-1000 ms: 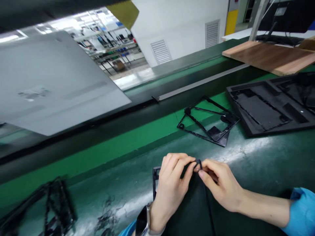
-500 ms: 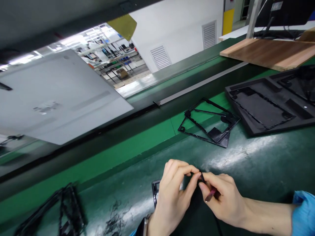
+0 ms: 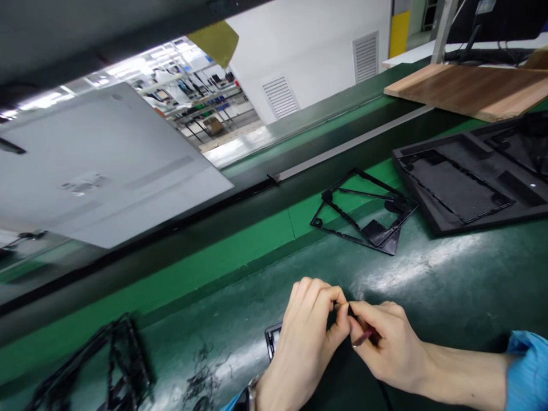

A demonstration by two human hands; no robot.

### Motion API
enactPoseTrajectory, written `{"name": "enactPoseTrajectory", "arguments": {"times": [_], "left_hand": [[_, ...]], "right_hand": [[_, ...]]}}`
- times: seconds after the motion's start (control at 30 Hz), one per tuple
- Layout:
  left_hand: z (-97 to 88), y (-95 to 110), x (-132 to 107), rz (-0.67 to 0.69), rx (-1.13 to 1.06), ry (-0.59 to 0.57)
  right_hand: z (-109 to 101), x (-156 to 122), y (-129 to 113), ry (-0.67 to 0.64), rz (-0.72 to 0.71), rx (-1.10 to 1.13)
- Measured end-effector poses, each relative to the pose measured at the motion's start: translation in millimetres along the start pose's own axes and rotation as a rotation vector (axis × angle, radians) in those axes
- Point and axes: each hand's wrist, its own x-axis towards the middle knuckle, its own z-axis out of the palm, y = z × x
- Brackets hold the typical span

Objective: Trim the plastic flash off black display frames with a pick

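Note:
My left hand (image 3: pixel 306 342) and my right hand (image 3: pixel 385 345) meet at the bottom middle, fingertips pinched together on the top edge of a thin black plastic frame (image 3: pixel 271 339). Only one corner of that frame shows left of my left hand; the rest lies under both hands. A slim dark reddish tool (image 3: pixel 363 338) sticks out between the fingers of my right hand. A blue sleeve (image 3: pixel 527 371) covers my right forearm at the lower right.
A second black frame (image 3: pixel 363 214) lies flat on the green bench further back. A black moulded tray (image 3: pixel 466 182) sits at the right, a wooden board (image 3: pixel 466 88) behind it. Black scrap frames (image 3: pixel 107 365) and shavings lie at lower left. A grey panel (image 3: pixel 94 165) rests beyond the conveyor.
Both hands have drawn lower and closer to me with the frame, hiding more of it. The reddish tool now shows in my right hand.

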Motion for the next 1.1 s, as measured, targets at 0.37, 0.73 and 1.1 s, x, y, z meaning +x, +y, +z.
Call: {"name": "enactPoseTrajectory", "arguments": {"times": [0.37,0.73,1.1], "left_hand": [[-3.2,1,-3,0.014,0.015,-0.042],[-6.6,-2,3,0.027,-0.047,0.126],[-6.9,-3,1,0.158,-0.129,0.107]], "right_hand": [[-1,1,0,0.0,0.041,0.033],[-5,3,3,0.01,0.212,0.134],[-13,0,1,-0.07,0.177,0.259]]}}
